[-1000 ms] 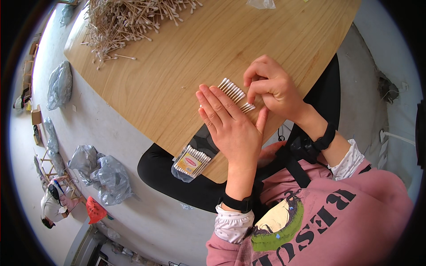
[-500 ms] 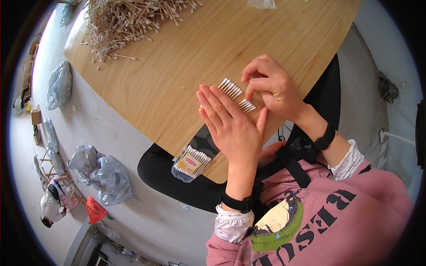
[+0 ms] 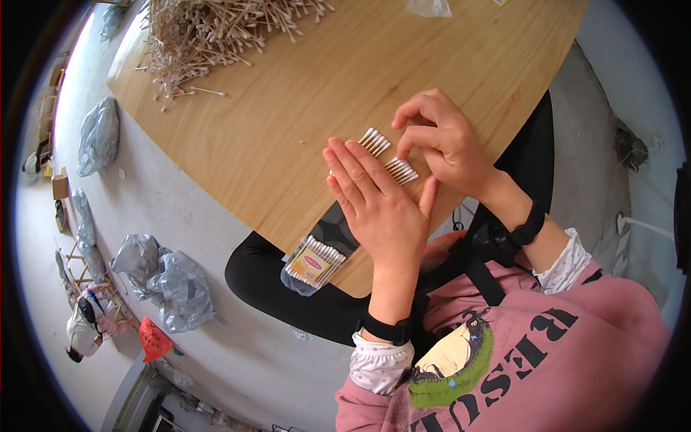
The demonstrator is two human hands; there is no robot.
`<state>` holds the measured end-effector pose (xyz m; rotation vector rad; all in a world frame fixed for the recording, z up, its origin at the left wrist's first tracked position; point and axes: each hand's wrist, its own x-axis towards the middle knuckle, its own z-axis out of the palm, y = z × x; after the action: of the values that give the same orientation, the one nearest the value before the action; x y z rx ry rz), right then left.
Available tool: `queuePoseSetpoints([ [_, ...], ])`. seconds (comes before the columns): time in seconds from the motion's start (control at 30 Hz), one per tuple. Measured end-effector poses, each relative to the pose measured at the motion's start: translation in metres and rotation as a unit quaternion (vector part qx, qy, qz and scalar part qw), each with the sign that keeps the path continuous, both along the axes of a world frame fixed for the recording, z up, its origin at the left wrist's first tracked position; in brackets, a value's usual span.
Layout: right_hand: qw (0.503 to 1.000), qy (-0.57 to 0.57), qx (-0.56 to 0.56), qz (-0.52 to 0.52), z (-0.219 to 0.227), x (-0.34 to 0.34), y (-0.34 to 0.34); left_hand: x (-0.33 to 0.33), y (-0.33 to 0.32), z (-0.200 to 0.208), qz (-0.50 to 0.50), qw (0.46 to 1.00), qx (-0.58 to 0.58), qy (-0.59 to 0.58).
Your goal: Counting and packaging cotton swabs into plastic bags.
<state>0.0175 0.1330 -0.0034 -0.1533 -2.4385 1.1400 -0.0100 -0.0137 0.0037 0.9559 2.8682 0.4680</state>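
Flat on the table, my left hand point(image 3: 381, 205) lies with fingers stretched over the stems of a row of cotton swabs. White tips of the row stick out past it in two groups, a far group point(image 3: 376, 140) and a near group point(image 3: 402, 171), with a small gap between. My right hand point(image 3: 443, 140) is held just right of them. Its fingers are bent and apart, and one fingertip touches the swabs by the gap. I see nothing gripped in it. A clear pack of cotton swabs with a yellow label point(image 3: 311, 265) sits at the table's near left edge.
A large loose heap of cotton swabs point(image 3: 216, 43) covers the far left of the wooden table point(image 3: 288, 169). A clear plastic bag point(image 3: 430, 7) lies at the far edge. Grey bags point(image 3: 176, 288) and a red bag point(image 3: 155, 340) stand on the floor. Another person point(image 3: 85, 327) is at far left.
The gap in the row sits slightly farther away: the near group shows more swabs, the far group fewer. Both hands keep nearly the same pose. The whole view has shifted slightly.
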Motion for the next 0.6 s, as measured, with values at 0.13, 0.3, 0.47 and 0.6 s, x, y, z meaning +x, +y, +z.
queuePoseSetpoints([
  [0.13,1.0,0.008,-0.014,-0.008,-0.0004,-0.0008,-0.0006,0.0007,0.0,0.0008,0.001,1.0,0.004,-0.002],
  [0.3,1.0,-0.006,-0.004,-0.022,0.0031,-0.0022,-0.0024,0.0007,0.0004,-0.0001,0.0,1.0,0.002,0.0],
  [0.47,1.0,-0.004,0.017,-0.018,0.0012,-0.003,-0.0015,0.0,0.0001,0.0004,-0.001,1.0,-0.002,0.001],
  [0.6,0.999,-0.005,0.032,-0.003,0.0,-0.0018,-0.0007,0.0003,-0.0004,0.0003,-0.001,1.0,-0.004,-0.005],
])
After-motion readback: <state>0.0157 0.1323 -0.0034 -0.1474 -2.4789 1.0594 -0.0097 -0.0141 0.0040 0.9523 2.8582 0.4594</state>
